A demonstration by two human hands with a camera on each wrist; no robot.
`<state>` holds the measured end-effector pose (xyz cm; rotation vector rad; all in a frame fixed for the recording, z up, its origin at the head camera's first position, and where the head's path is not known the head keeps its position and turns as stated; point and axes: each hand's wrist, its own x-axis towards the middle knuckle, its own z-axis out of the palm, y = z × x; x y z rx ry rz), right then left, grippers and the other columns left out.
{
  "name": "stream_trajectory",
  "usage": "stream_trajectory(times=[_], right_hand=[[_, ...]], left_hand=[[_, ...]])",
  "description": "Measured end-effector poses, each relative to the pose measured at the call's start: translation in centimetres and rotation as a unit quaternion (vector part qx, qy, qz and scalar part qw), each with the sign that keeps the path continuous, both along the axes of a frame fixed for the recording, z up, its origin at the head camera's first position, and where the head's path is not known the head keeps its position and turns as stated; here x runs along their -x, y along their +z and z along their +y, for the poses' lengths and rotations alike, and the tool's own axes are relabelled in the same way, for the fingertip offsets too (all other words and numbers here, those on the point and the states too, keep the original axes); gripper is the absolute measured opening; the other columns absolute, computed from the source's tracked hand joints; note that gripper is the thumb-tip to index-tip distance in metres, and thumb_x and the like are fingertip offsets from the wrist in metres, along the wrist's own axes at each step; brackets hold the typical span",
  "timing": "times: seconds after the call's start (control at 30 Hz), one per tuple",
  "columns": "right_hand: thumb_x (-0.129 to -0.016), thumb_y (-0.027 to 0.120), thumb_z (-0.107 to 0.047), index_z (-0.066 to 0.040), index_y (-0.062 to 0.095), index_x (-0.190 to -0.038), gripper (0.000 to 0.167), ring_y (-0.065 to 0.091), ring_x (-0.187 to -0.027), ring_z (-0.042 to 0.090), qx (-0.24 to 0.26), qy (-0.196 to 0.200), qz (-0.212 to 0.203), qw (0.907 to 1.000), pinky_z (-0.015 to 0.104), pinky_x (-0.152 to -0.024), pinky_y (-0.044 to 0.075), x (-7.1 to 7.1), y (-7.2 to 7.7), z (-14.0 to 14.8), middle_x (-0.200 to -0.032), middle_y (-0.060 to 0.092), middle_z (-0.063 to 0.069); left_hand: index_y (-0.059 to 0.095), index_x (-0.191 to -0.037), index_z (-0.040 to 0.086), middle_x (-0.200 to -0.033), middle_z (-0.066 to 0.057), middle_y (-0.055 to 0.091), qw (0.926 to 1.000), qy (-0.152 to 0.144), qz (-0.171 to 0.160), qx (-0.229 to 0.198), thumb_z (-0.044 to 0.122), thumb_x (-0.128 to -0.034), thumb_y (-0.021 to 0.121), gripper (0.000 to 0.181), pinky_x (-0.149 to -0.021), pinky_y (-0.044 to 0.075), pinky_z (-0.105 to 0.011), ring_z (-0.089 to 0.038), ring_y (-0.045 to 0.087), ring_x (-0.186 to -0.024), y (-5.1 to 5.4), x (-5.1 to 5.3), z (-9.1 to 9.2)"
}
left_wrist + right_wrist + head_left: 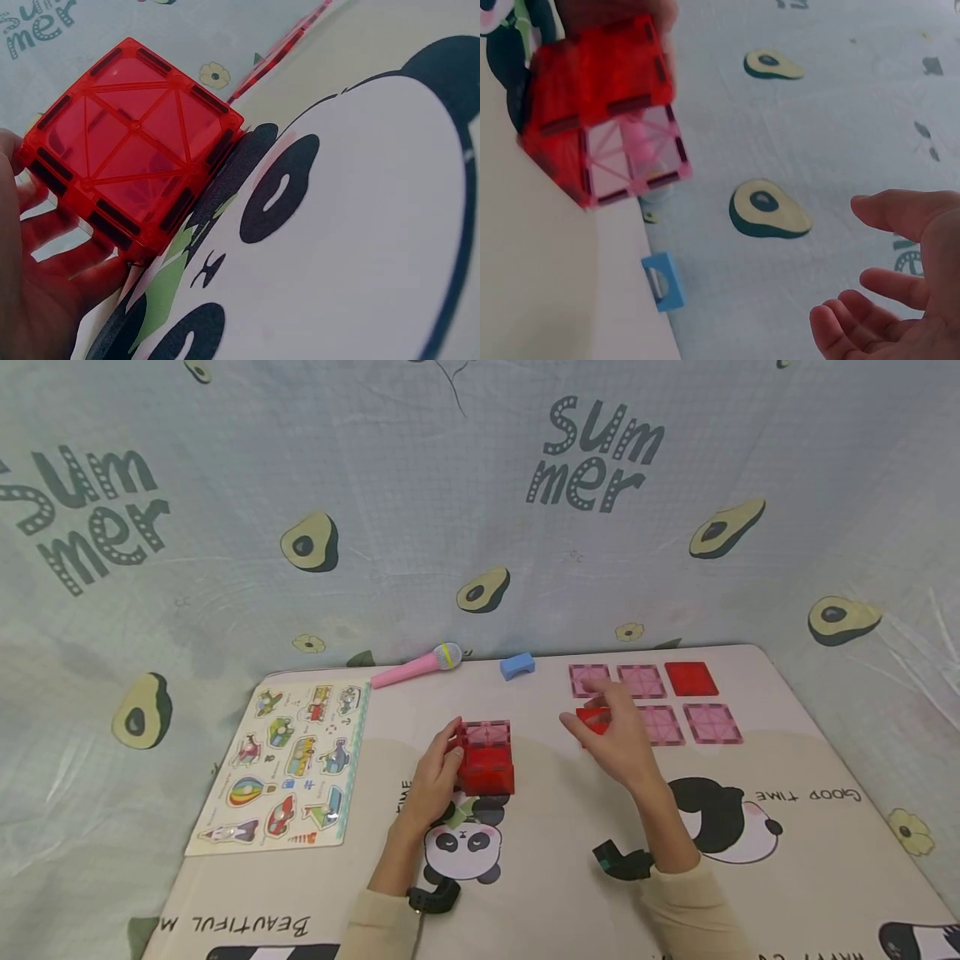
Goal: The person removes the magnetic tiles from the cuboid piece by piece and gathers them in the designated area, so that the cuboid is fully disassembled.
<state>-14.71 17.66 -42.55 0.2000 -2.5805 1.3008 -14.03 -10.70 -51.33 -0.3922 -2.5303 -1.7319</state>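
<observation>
My left hand [433,781] grips the left side of a small box-like structure of magnetic tiles [487,772], red with a pink panel at its far side. In the left wrist view, a red square tile [135,127] faces the camera, the fingers [75,259] along its edge and partly behind it. My right hand [618,739] hovers with nothing held, thumb and fingers spread apart, near a red tile [596,720] that it partly hides. In the right wrist view, the structure's pink panel [607,161] stands upright, joined to the red tiles.
Pink tiles [712,724] and a red tile [691,678] lie in two rows at the back right. A blue arch block [517,666] and a pink toy microphone [412,670] lie along the back edge. On the left is a vehicle picture board [255,777].
</observation>
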Motion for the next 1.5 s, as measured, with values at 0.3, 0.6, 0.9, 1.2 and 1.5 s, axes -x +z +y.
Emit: stream_trajectory(times=[0.3, 0.6, 0.9, 1.2, 1.5], right_hand=[[-0.087, 0.077, -0.024, -0.009, 0.051, -0.141, 0.062, 0.062, -0.103, 0.029, -0.005, 0.042, -0.016, 0.9990, 0.048, -0.087, 0.060, -0.3, -0.5, -2.1, -0.130, 0.055, 0.013], [-0.086, 0.078, -0.024, -0.012, 0.053, -0.139, 0.060, 0.061, -0.111, 0.036, 0.011, 0.085, -0.033, 0.9958, 0.049, -0.091, 0.059, -0.7, -1.2, -4.0, -0.132, 0.056, 0.011], [-0.086, 0.077, -0.024, -0.009, 0.053, -0.140, 0.061, 0.061, -0.112, 0.034, 0.003, 0.114, -0.052, 0.9922, 0.050, -0.092, 0.059, -1.0, -2.1, -5.7, -0.136, 0.055, 0.013], [-0.085, 0.079, -0.023, -0.009, 0.055, -0.137, 0.059, 0.061, -0.109, 0.027, -0.016, 0.135, -0.068, 0.9883, 0.044, -0.092, 0.060, -1.1, -2.9, -6.8, -0.132, 0.058, 0.011], [-0.083, 0.080, -0.016, -0.006, 0.059, -0.126, 0.048, 0.063, -0.102, 0.023, -0.034, 0.144, -0.102, 0.9837, 0.040, -0.088, 0.061, -1.3, -3.7, -7.7, -0.119, 0.063, 0.013]], left_hand=[[0.032, -0.157, 0.013, -0.154, -0.014, 0.046, 1.0000, -0.003, 0.005, 0.002, 0.021, -0.1034, 0.044, 0.055, -0.103, 0.051, -0.057, -0.040, 0.051, -0.136, -0.1, 0.1, -0.1], [0.032, -0.157, 0.011, -0.154, -0.014, 0.046, 1.0000, -0.005, 0.008, 0.000, 0.021, -0.1037, 0.044, 0.055, -0.102, 0.051, -0.057, -0.041, 0.053, -0.134, -0.1, 0.1, -0.1], [0.034, -0.155, 0.008, -0.153, -0.016, 0.047, 0.9999, -0.003, 0.015, 0.008, 0.021, -0.1043, 0.043, 0.054, -0.107, 0.046, -0.057, -0.040, 0.052, -0.136, -0.2, 0.3, -0.1], [0.033, -0.156, 0.012, -0.154, -0.013, 0.046, 0.9999, -0.006, 0.008, 0.002, 0.023, -0.1047, 0.044, 0.054, -0.108, 0.046, -0.056, -0.038, 0.051, -0.137, -0.2, 0.3, -0.2], [0.032, -0.156, 0.005, -0.154, -0.021, 0.044, 1.0000, -0.006, -0.007, 0.001, 0.013, -0.1049, 0.044, 0.053, -0.108, 0.045, -0.058, -0.043, 0.049, -0.138, 1.3, -0.2, 0.1]])
